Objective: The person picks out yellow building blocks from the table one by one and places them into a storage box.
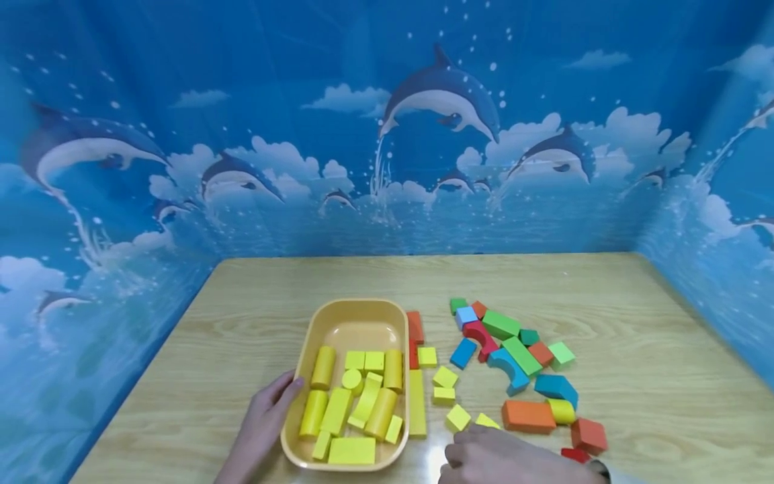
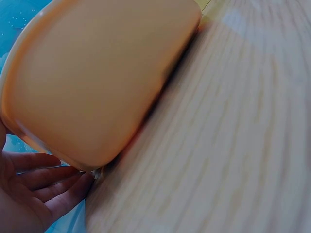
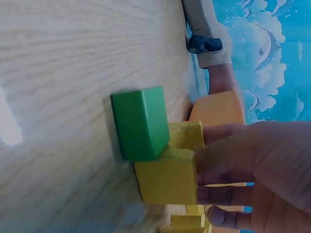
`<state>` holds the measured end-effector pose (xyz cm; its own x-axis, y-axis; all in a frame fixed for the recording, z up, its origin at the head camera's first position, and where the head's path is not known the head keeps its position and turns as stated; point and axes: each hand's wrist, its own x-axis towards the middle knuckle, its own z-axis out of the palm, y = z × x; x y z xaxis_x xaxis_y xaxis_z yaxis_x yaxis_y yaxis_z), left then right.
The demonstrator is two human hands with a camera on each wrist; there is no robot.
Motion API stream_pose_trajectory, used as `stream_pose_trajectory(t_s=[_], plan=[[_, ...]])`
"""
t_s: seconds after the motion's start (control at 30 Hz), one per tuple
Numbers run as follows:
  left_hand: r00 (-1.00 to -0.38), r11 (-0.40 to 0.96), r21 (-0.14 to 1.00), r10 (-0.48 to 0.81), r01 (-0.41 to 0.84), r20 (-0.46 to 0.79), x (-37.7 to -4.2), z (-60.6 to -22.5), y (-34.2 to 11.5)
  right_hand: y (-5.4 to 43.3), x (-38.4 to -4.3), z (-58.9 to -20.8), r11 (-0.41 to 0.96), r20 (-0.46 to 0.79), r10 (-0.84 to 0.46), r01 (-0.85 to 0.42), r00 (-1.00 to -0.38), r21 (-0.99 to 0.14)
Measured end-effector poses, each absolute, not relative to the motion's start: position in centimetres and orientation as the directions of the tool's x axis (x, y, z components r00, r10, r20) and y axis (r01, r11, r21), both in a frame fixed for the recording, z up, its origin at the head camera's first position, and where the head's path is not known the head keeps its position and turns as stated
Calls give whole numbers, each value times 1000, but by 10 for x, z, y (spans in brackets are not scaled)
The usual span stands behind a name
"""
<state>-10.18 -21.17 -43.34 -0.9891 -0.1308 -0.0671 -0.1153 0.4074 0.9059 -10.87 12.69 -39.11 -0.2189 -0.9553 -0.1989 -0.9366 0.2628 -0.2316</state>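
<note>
A light-orange plastic tray (image 1: 359, 312) holds several yellow blocks (image 1: 336, 411), among them cylinders, cubes and a curved piece. My left hand (image 1: 266, 417) grips the tray's left side with the thumb at the rim. In the left wrist view, the fingers of that hand (image 2: 43, 187) lie against the underside of the raised tray. My right hand (image 1: 504, 460) is low on the right, fingers bent. In the right wrist view its fingertips hold a yellow block (image 3: 165, 179), beside a green block (image 3: 141, 124). The far side of that grip is hidden.
Loose yellow cubes (image 1: 445, 378) and a long yellow block (image 1: 417, 403) lie right of the tray, near red blocks (image 1: 414, 327). Farther right is a mixed group with a green block (image 1: 500, 325), a blue arch (image 1: 509, 370) and an orange block (image 1: 529, 417). Dolphin-print cloth (image 1: 363, 222) surrounds the table.
</note>
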Motion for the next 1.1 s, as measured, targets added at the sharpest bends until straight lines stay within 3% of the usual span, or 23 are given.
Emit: stream_pose_trajectory(t_s=[0.2, 0.47, 0.63, 0.7, 0.83, 0.93, 1.1], plan=[[-988, 396, 910, -138, -123, -73, -102, -434, -211, 128, -118, -391, 310, -206, -945, -900, -255, -307], [-990, 395, 912, -126, -109, -64, -101, -434, -211, 133, -124, -389, 279, -54, -960, -916, -275, -289], [-988, 399, 908, -134, -125, -77, -101, -433, -210, 123, -137, -372, 233, 117, -954, -928, -276, -292], [-987, 394, 910, -134, -133, -86, -101, -433, -210, 112, -146, -365, 242, 198, -927, -912, -318, -330], [-987, 390, 910, -136, -137, -91, -101, -433, -210, 73, -167, -357, 348, 290, -807, -812, -514, -468], [-987, 391, 911, -135, -130, -83, -101, -432, -210, 40, -182, -359, 422, 292, -719, -730, -631, -538], [-989, 394, 912, -132, -111, -64, -102, -433, -209, -3, -204, -376, 508, 265, -678, -698, -685, -504]])
